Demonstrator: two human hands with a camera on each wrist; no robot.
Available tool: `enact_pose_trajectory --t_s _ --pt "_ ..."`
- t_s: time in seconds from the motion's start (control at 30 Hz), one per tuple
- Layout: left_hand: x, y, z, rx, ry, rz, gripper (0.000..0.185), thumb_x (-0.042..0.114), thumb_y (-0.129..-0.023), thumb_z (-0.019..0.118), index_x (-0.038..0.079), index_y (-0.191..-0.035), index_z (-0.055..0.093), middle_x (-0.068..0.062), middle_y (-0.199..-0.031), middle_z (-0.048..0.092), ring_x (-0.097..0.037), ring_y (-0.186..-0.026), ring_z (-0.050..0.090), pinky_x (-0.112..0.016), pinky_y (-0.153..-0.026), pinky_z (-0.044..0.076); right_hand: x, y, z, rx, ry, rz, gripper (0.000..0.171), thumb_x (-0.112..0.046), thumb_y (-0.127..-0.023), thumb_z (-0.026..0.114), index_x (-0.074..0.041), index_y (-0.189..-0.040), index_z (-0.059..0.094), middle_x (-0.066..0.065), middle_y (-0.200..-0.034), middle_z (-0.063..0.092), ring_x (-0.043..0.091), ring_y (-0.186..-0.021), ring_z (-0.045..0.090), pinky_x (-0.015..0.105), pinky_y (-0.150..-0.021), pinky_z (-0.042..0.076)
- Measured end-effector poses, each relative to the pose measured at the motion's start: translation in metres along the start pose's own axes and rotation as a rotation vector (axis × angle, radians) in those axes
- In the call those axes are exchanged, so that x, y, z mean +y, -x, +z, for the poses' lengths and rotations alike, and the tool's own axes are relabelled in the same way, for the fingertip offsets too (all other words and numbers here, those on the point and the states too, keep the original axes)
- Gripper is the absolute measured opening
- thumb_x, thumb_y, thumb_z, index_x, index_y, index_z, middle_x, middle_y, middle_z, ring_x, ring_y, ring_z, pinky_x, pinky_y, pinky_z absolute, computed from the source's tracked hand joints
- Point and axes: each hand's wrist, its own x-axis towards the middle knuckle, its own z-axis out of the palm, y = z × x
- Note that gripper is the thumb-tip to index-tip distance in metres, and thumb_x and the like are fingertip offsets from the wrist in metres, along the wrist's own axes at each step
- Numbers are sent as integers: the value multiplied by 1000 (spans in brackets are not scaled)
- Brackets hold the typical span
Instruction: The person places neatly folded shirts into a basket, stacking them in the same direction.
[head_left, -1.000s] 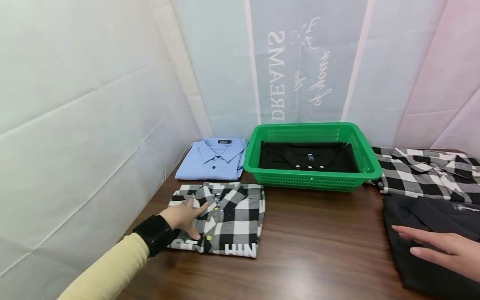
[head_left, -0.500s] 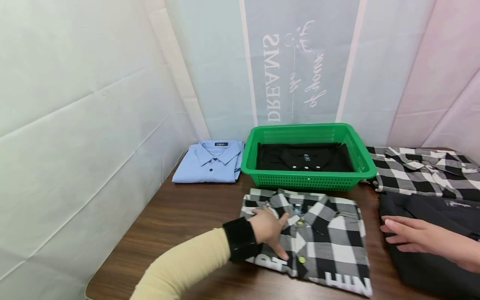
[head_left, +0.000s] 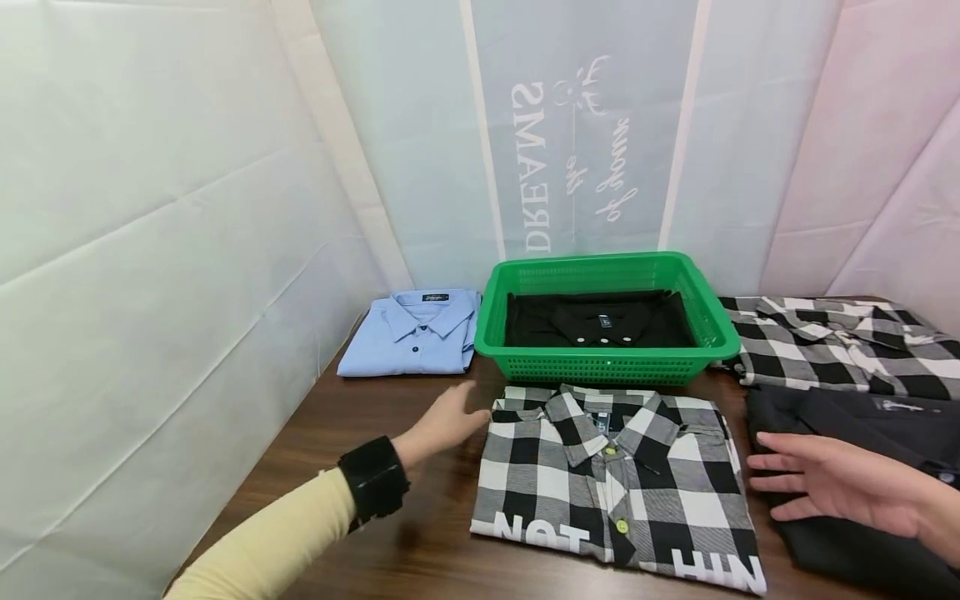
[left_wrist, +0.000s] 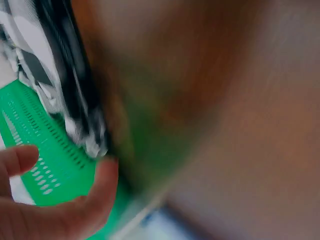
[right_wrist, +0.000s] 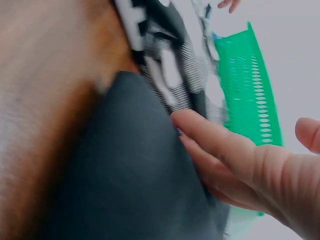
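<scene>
The left hand (head_left: 442, 425) has come off the folded checked shirt (head_left: 611, 479) and now hovers just beside its left edge, fingers straight and relaxed, its grip open and holding nothing. That shirt lies flat on the brown tabletop (head_left: 352, 433), straight in front of the green basket (head_left: 607, 367), collar toward the basket and white lettering along its near hem. The right hand (head_left: 840, 487) rests over a dark garment (head_left: 847, 417) just right of the checked shirt, fingers stretched toward the shirt, grip open as well. Inside the basket lies a folded black shirt (head_left: 600, 321). A second checked shirt (head_left: 832, 346) is spread behind the dark garment, right of the basket. A folded light blue shirt (head_left: 412, 333) sits at the basket's left, against the white wall.
</scene>
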Motion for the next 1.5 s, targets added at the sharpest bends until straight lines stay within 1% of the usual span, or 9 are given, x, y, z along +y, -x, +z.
enact_pose_trajectory --t_s 0.1,0.2,0.4,0.6,0.73,0.93,1.13,1.3,1.5 --pt "-15 8 4 -107 429 -172 59 16 -90 54 -13 -135 28 -29 -117 52 -34 -90 62 -41 -76 53 7 -6 -7 -54 -87 -23 73 -28 -102 28 17 -133 -20 26 -125 43 22 -104 53 55 -91 41" --pt "-18 12 15 -218 672 -251 61 14 -89 54 -17 -133 25 -28 -110 55 -27 -77 63 -39 -71 54 11 -14 -8 -102 -112 -57 70 -23 -102 30 21 -132 -15 14 -122 48 19 -104 54 53 -91 42" --pt "-17 2 26 -328 734 -248 39 21 -88 59 -6 -115 53 -9 -88 67 -15 -74 64 -35 -70 54 8 -31 6 23 16 13 83 -24 -97 43 24 -130 -16 12 -121 50 16 -103 55 44 -88 44" --pt "-19 -13 27 -377 750 -306 28 20 -84 62 1 -105 62 -4 -82 67 -15 -76 65 -36 -73 54 5 -40 15 45 53 -2 56 -24 -95 48 17 -129 29 4 -107 60 17 -95 59 39 -83 48" --pt "-16 -17 27 -369 776 -315 31 10 -84 63 0 -113 58 -7 -91 67 -20 -86 65 -39 -79 52 5 -42 15 -1 -3 -41 29 -21 -95 49 1 -113 53 0 -100 64 15 -91 62 37 -81 50" --pt "-8 -17 26 -299 789 -287 37 6 -81 65 2 -117 56 -8 -93 68 -22 -86 65 -39 -78 53 5 -44 20 29 -2 -108 19 -19 -94 52 -8 -109 56 0 -98 67 18 -90 64 39 -80 51" --pt "0 9 16 -169 671 -107 31 11 -79 69 0 -106 62 -6 -92 69 -11 -82 62 -29 -78 49 2 -18 44 301 186 -219 34 -22 -93 54 3 -116 54 -8 -97 65 6 -86 61 33 -73 51" --pt "8 36 2 -56 690 -10 27 13 -78 71 -1 -100 64 -1 -90 68 -9 -80 61 -27 -73 49 6 7 71 688 395 -324 35 -25 -89 61 0 -113 61 -22 -91 63 -11 -81 54 18 -64 47" --pt "23 44 -14 148 727 64 25 11 -79 70 -1 -100 65 -3 -93 66 -12 -87 59 -31 -78 47 11 14 86 1117 515 -547 17 -17 -82 69 -8 -96 68 -24 -70 60 -4 -56 45 17 -47 34"
